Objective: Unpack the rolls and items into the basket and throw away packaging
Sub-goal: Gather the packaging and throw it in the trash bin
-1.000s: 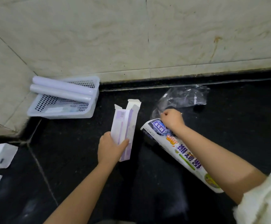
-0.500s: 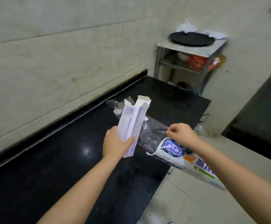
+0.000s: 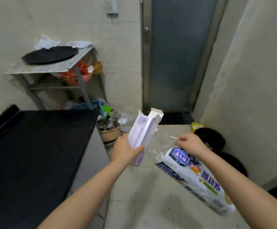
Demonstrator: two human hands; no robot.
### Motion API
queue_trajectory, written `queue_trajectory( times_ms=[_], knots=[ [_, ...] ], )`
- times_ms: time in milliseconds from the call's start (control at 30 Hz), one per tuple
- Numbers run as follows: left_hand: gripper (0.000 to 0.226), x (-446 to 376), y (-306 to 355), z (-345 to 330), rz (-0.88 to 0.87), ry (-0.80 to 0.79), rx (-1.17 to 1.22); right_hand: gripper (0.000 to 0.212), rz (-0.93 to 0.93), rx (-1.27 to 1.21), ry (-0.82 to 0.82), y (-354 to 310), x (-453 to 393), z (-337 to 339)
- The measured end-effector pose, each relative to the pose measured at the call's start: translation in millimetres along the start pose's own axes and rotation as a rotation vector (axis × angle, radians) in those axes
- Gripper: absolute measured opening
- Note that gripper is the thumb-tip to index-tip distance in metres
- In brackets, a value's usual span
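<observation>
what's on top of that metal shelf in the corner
A round black pan-like disc lies on the metal shelf, with crumpled white paper behind it. What lies beneath the disc is covered.

An opened purple-white carton (image 3: 141,135) stands tilted beside a printed, blue-white plastic wrapper (image 3: 195,177).

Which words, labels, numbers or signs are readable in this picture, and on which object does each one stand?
Nothing can be quoted with certainty.
Printed plastic wrapper in the right hand: large blue Chinese characters, seen upside down, and a dark blue badge with white characters; too blurred to read.
Purple and white carton in the left hand: a barcode label near its top; digits too small to read.
</observation>
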State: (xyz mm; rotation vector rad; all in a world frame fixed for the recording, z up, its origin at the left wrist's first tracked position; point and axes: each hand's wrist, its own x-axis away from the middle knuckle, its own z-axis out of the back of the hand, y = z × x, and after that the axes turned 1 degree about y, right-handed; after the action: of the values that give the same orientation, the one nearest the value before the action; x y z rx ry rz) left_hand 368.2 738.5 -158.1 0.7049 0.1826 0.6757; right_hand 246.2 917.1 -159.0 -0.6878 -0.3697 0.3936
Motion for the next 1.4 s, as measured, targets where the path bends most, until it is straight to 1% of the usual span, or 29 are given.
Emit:
queue_trajectory(
  times_ms=[133, 267, 367, 467, 500, 633, 700, 767, 833, 967, 1133, 1200, 1333, 1400],
  knots=[
    [0.050, -43, 86, -97, -0.050, -0.153, 0.000, 0.025, -0.136, -0.079, 0.050, 93, -34, 70],
    [0.050, -71, 148, -183, -0.078, -0.315, -0.080, 0.020, -0.263, -0.104, 0.066, 176, -57, 120],
    [0.051, -94, 180, -240, -0.094, -0.427, -0.188, 0.020, -0.387, -0.116, 0.075, 231, -70, 142],
    [0.055, -125, 206, -294, -0.111, -0.546, -0.291, 0.039, -0.514, -0.131, 0.072, 282, -86, 157],
    [0.056, -136, 214, -313, -0.114, -0.585, -0.317, 0.042, -0.565, -0.137, 0.069, 298, -91, 162],
    [0.059, -184, 244, -390, -0.153, -0.729, -0.395, 0.032, -0.752, -0.244, 0.105, 356, -120, 183],
    [0.058, -210, 258, -431, -0.155, -0.815, -0.419, 0.043, -0.814, -0.265, 0.112, 385, -140, 187],
    [0.061, -235, 271, -470, -0.132, -0.895, -0.464, 0.050, -0.880, -0.279, 0.101, 413, -163, 186],
    [0.062, -255, 277, -503, -0.088, -0.937, -0.457, 0.047, -0.932, -0.303, 0.062, 435, -186, 184],
    [0.065, -281, 279, -578, -0.046, -0.973, -0.522, 0.022, -1.022, -0.325, -0.019, 491, -229, 162],
    [0.067, -288, 252, -675, 0.016, -1.032, -0.577, 0.024, -1.093, -0.296, -0.099, 570, -268, 112],
    [0.068, -285, 237, -713, 0.029, -1.026, -0.589, 0.031, -1.114, -0.309, -0.095, 597, -282, 90],
    [0.068, -277, 208, -784, 0.037, -0.999, -0.590, 0.030, -1.129, -0.332, -0.070, 644, -305, 43],
    [0.069, -274, 194, -815, 0.024, -0.986, -0.582, 0.035, -1.127, -0.345, -0.052, 663, -310, 22]
  ],
)
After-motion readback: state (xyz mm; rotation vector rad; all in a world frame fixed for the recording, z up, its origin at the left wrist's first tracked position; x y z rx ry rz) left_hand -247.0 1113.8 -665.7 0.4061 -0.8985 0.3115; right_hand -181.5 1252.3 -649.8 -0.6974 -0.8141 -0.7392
